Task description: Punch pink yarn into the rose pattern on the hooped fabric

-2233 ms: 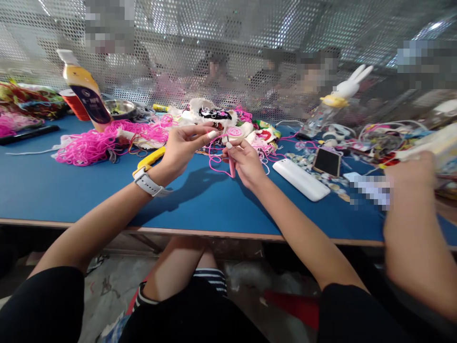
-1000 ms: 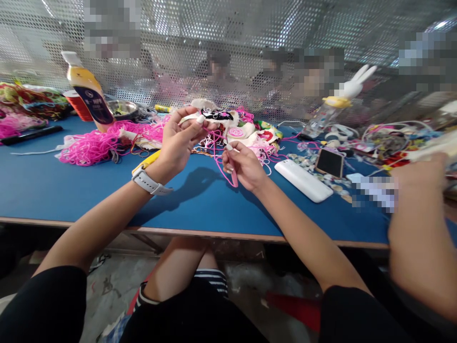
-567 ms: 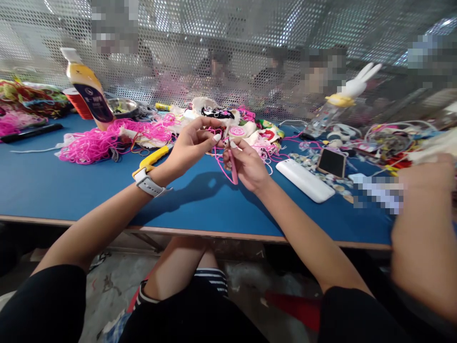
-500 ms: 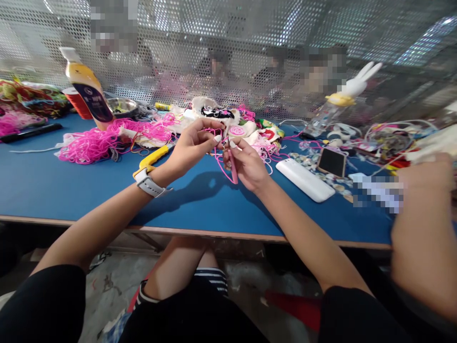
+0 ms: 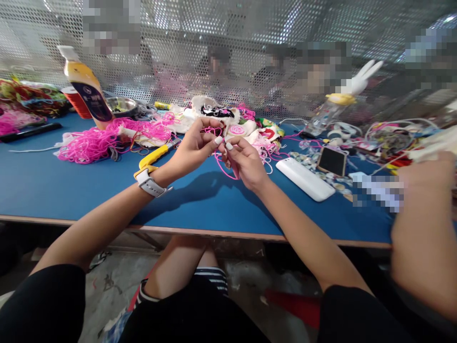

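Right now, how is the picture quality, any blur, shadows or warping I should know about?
In the head view, the left hand and right hand are fairly sharp, casting a soft shadow on the blue table; the co-worker's arm at right is blurred; the table edge bows from wide-angle distortion; the perforated screen shows bright glare.

Changes we log: our left hand [image 5: 194,147] and right hand [image 5: 243,159] have closed together, fingertips now touching over the blue table [image 5: 53,186]; a second ago the left was raised and apart. The pink tool [image 5: 234,169] sits lower in the right fist, less exposed. Pink cord [image 5: 223,167] now loops shorter beneath both hands.
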Action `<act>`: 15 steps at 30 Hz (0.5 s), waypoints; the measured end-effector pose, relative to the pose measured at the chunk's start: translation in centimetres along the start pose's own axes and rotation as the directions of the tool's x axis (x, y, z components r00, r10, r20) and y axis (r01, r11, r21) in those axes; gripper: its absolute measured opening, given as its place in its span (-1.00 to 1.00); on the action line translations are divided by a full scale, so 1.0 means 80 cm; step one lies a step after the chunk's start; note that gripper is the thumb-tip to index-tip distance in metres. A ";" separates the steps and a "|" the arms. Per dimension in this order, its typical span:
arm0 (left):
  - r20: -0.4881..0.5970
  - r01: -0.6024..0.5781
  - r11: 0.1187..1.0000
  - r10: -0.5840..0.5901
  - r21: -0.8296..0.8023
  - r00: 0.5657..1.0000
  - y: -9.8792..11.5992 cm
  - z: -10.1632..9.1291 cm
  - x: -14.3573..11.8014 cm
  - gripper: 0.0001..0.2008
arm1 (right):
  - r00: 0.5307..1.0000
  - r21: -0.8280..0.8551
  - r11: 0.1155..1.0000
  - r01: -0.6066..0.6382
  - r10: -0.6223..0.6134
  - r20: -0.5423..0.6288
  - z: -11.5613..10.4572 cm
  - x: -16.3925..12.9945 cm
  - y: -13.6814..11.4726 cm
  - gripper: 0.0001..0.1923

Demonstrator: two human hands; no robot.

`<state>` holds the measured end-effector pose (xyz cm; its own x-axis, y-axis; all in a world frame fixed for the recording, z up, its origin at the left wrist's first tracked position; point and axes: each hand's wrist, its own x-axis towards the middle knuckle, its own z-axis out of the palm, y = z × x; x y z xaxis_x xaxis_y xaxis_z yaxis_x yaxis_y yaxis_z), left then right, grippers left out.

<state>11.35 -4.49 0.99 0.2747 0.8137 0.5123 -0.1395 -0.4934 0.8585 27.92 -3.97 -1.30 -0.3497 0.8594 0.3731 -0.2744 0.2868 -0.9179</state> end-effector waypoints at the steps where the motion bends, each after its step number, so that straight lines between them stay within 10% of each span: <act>1: -0.002 0.000 1.000 0.000 -0.014 1.000 -0.002 0.000 0.001 -0.72 | 1.000 -0.010 1.000 0.008 -0.008 0.003 0.000 0.000 0.000 -0.60; 15: -0.027 -0.029 0.998 0.031 0.046 0.999 -0.015 -0.003 0.002 -0.68 | 0.998 -0.052 0.998 0.037 -0.040 -0.051 0.000 0.000 -0.001 -0.59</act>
<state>11.31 -3.66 0.07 0.2443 0.8062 0.5388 -0.1034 -0.5308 0.8411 27.96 -4.00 -1.23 -0.2924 0.8678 0.4017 -0.2404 0.3399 -0.9092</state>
